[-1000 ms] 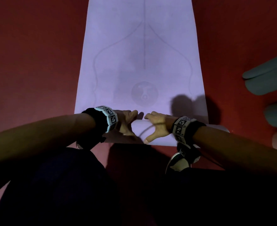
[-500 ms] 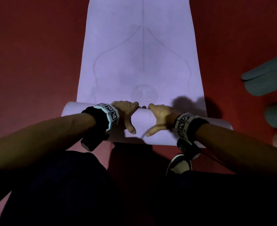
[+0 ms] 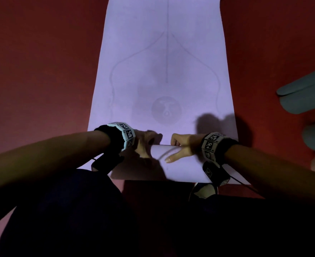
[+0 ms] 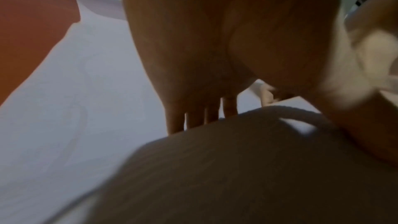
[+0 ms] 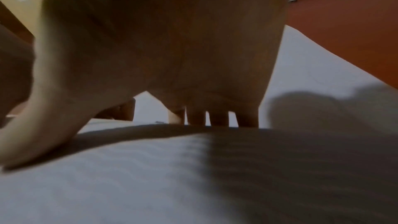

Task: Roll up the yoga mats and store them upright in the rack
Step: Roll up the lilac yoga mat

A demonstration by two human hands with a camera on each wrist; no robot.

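Rolling step in hand: my left hand and right hand lie side by side at frame centre, fingers hooked over the lavender mat roll. Next, I judge: push evenly forward.

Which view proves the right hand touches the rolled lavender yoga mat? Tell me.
Touching. The right wrist view shows the right hand pressing its thumb onto the rolled lavender yoga mat.

Both forearms reach forward and inward, each wrist wearing a band. The left hand and right hand sit side by side, near each other but apart, palms down. Each hand's fingers curl down over the far side, while the right thumb stretches back toward the body.
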